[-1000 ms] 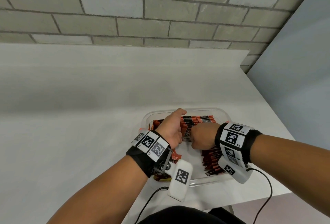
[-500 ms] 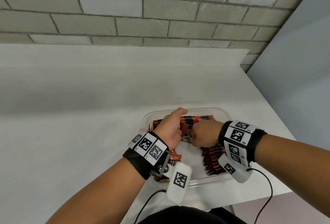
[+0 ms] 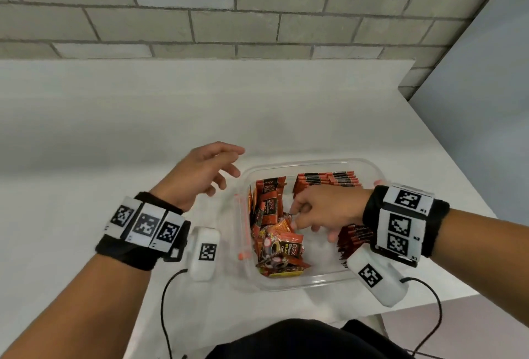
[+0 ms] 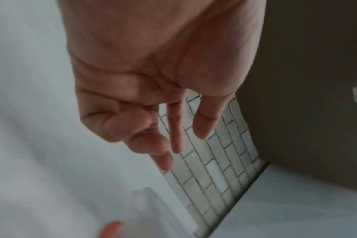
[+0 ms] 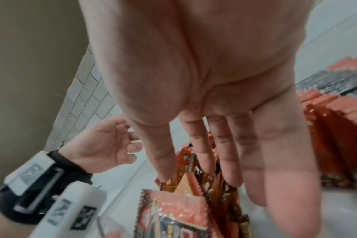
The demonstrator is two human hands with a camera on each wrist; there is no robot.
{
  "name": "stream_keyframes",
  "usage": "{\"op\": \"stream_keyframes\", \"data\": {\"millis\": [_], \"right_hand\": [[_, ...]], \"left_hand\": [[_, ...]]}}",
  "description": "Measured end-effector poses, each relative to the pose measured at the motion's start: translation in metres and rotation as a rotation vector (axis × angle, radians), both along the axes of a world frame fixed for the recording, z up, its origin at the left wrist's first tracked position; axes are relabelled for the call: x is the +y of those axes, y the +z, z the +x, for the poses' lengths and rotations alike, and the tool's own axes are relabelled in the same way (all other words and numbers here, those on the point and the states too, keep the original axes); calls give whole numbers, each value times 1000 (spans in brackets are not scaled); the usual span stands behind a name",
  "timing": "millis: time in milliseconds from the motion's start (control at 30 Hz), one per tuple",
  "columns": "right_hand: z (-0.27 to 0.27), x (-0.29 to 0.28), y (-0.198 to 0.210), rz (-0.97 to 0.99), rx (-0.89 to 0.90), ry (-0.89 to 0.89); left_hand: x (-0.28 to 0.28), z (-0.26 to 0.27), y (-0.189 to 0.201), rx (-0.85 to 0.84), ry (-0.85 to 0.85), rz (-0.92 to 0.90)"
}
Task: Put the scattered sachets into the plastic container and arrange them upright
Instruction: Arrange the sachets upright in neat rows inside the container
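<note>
A pale brick wall [image 3: 257, 6] runs behind a white table [image 3: 114, 135], and at about five o'clock on that surface, close to the near edge, sits the clear plastic container [image 3: 369, 165]. Inside it the sachets [image 3: 274, 244] lie in three lots: a neat upright row at twelve o'clock against the far wall, another standing row at three o'clock half hidden under the right wrist, and a loose, tumbled heap from nine to six o'clock, some leaning, some flat. The right hand [image 3: 326, 209] reaches into the middle of the container with fingers extended and slightly spread, fingertips at the top edges of the loose heap; in the right wrist view it grips nothing yet. The left hand [image 3: 197, 178] hovers wide and relaxed outside the container at about ten o'clock, holding nothing. These sachets look light, thin and glossy, so they will likely slide over each other and flop sideways unless they are backed by a wall or a neighbour. The crimped, serrated top seam is probably the stiffest spot to pinch; squeezing the soft filled middle would just bend the packet. Gathering several at once between flat fingers and thumb, then pressing them against a standing row, should keep them upright.
</note>
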State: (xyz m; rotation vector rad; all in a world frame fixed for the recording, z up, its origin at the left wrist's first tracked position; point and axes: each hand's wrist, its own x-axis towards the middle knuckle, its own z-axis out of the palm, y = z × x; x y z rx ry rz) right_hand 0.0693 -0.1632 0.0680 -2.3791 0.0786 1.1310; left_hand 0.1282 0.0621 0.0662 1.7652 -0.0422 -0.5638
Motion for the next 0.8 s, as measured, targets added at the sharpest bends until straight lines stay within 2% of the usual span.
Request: {"op": "stream_keyframes", "data": {"millis": [100,200,300,500,633,800], "right_hand": [[-3,12,3,-1,7,70],[-9,20,7,-15,-17,187],[-14,21,6,-36,-63,324],[-15,20,8,110,53,201],[-16,19,2,32,38,310],[-17,25,-5,-18,-37,355]], "left_hand": [[6,-4,-18,-15,-67,128],[0,-12,-35,29,-131,97],[-3,-14,-44,15,-87,36],[-1,-13,-48,22,-72,-6],[-1,-13,-50,20,-66,-20],[-1,-13,-51,31,-60,-32]]}}
